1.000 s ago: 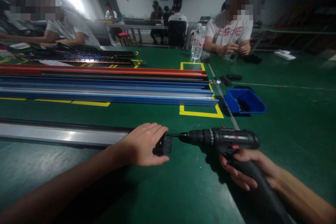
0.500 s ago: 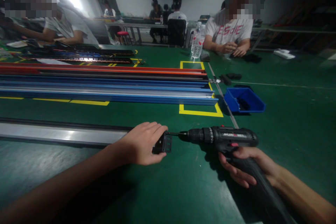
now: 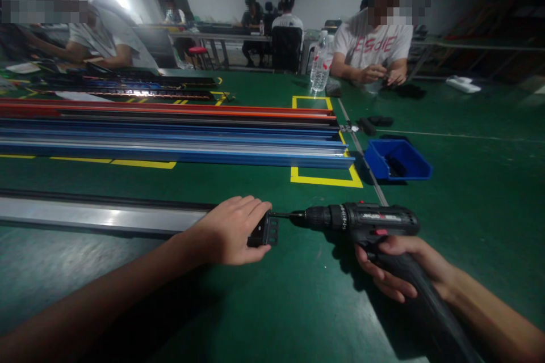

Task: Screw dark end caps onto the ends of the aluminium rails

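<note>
My left hand is wrapped over the right end of a long silver metal profile that lies on the green table. Between its thumb and fingers shows a black end cap with slots along its outer side. A black cordless drill is gripped by my right hand, fingers round the handle near the red switch. The drill lies level and points left. Its long bit reaches the upper corner of the end cap; any screw there is too small to make out.
Beyond the silver profile lie long blue profiles and an orange one. A blue bin with dark parts stands at the right, behind the drill. Further back are water bottles and a co-worker's hands.
The camera view has shifted very slightly. My hands, the drill and the end cap keep the same positions relative to each other.
</note>
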{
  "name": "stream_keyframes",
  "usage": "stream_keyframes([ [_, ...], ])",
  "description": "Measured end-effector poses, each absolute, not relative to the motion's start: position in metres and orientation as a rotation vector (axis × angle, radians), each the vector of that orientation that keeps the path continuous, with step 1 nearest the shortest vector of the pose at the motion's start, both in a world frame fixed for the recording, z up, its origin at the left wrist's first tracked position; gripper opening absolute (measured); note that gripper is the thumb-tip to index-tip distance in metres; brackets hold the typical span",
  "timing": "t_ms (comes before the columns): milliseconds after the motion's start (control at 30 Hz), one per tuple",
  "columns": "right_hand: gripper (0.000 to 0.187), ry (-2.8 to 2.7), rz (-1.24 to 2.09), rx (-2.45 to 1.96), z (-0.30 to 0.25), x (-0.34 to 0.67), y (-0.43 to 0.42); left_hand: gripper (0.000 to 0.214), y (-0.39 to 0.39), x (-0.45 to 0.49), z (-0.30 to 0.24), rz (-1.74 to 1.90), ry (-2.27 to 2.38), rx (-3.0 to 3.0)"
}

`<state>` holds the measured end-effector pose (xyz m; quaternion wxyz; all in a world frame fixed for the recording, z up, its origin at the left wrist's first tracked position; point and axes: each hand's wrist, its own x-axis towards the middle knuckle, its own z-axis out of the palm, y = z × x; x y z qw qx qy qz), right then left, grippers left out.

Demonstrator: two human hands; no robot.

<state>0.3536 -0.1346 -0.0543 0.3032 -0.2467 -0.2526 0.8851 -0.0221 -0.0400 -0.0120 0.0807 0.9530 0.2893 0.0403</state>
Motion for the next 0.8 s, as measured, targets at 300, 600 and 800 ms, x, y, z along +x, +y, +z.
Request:
stream_keyframes([
  [300, 0.037, -0.652, 2.353, -0.653, -0.0526, 0.3526, -0.1345, 0.063, -0.0417, -0.0231, -0.0121, 0.130, 0.868, 2.856],
  [600, 0.038, -0.645, 2.354, -0.645, -0.0547, 0.3537, -0.1346, 0.062, -0.0402, -0.0248, -0.0150, 0.161, 0.864, 2.856],
  [800, 0.038, -0.635, 2.360, -0.644, -0.0543, 0.3539, -0.1340, 0.062, -0.0403, -0.0238, -0.0127, 0.166, 0.855, 2.841],
])
